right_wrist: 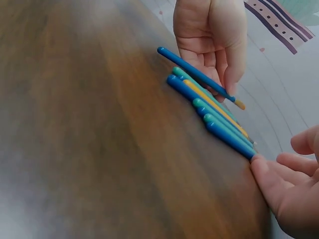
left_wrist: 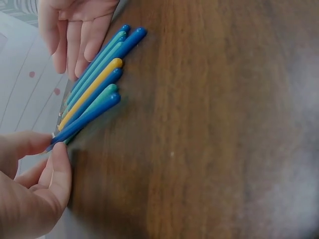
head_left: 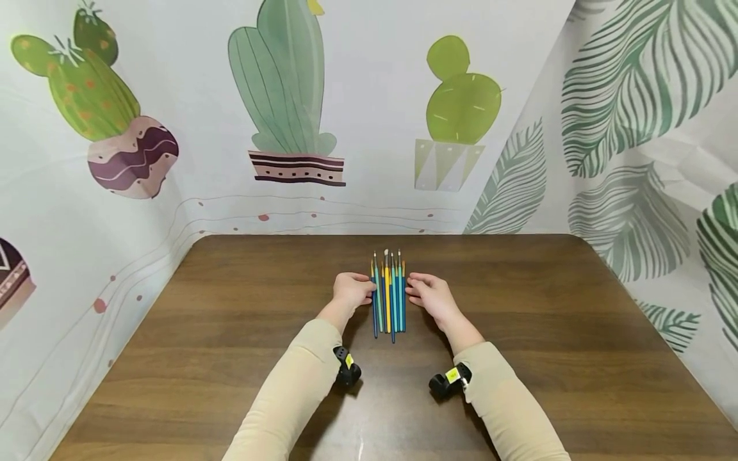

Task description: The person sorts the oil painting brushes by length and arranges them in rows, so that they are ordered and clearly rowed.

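Note:
Several paintbrushes lie side by side as a bundle on the table, bristles toward the wall; a yellow brush (head_left: 387,301) sits among blue and teal ones. My left hand (head_left: 350,291) pinches the outermost blue paintbrush (right_wrist: 192,71) on the left side between thumb and fingers. In the right wrist view that brush stands a little apart from the others, its bristle tip showing past the fingers. On the right side, my right hand (head_left: 432,296) has its fingers relaxed, fingertips right at the outer blue brush (right_wrist: 229,139). Nothing is gripped by that hand.
The brown wooden table (head_left: 259,275) reaches to a wall covering (head_left: 369,128) printed with cacti and leaves. Both forearms come in from the front edge, each with a small black camera (head_left: 347,368) at the wrist.

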`<state>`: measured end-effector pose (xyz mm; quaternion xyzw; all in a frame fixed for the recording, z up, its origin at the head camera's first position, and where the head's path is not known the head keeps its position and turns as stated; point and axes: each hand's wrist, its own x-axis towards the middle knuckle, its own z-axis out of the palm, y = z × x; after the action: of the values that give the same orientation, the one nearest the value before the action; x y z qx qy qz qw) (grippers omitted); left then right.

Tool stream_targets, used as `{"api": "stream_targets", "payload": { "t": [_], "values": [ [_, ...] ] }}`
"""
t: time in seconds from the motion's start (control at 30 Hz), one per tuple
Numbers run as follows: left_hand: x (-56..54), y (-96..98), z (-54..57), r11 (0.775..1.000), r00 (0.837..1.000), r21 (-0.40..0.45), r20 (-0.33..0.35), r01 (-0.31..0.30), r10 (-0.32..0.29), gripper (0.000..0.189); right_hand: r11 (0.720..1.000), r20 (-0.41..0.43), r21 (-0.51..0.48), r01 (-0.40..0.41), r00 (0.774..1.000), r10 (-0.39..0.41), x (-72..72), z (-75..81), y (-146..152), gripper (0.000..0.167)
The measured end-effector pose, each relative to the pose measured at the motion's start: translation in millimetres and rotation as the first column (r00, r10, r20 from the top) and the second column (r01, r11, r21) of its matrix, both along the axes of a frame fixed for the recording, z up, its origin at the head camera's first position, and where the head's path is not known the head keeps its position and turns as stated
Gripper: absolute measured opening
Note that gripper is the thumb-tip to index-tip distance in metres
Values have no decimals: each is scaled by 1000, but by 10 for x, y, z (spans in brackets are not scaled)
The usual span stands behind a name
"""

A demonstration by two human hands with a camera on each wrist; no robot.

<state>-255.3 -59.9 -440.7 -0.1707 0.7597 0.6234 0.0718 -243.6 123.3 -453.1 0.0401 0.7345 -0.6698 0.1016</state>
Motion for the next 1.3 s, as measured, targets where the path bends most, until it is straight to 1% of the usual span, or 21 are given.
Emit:
{"api": "stream_targets", "payload": {
  "t": [0.07,0.17,0.3,0.43,0.57,0.73,0.83,1.0,1.17,1.3],
  "values": [
    [-6,3,5,1000,1000,-5,6,6,-6,25,999,-5,33,2,1000,-2,-14,5,-17,38],
    [-7,9,8,1000,1000,-13,12,19,-18,24,994,-42,110,-8,999,13,-37,-1,-41,37],
    [-3,18,22,999,999,-22,13,34,-34,23,976,-105,220,-10,994,34,-51,-1,-84,36],
    [-9,24,16,999,999,-22,13,50,-49,23,955,-147,298,14,989,31,-56,-25,-124,36],
    [-25,26,15,998,998,-24,15,64,-63,24,928,-198,368,57,980,19,-71,-57,-160,36],
    [-41,18,10,997,997,-30,16,72,-72,24,880,-241,466,90,970,28,-78,-81,-191,33],
    [-46,6,4,997,997,-20,9,74,-74,25,860,-244,503,88,969,43,-79,-80,-196,31],
    [-47,-31,6,996,996,21,-1,84,-84,28,837,-265,539,90,962,67,-66,-60,-193,29],
    [-49,-92,3,994,996,72,2,86,-86,30,824,-283,558,97,956,79,-47,-52,-187,28],
    [-57,-142,2,993,997,91,8,77,-78,31,817,-294,568,98,952,90,-52,-59,-182,28]
  ]
}}
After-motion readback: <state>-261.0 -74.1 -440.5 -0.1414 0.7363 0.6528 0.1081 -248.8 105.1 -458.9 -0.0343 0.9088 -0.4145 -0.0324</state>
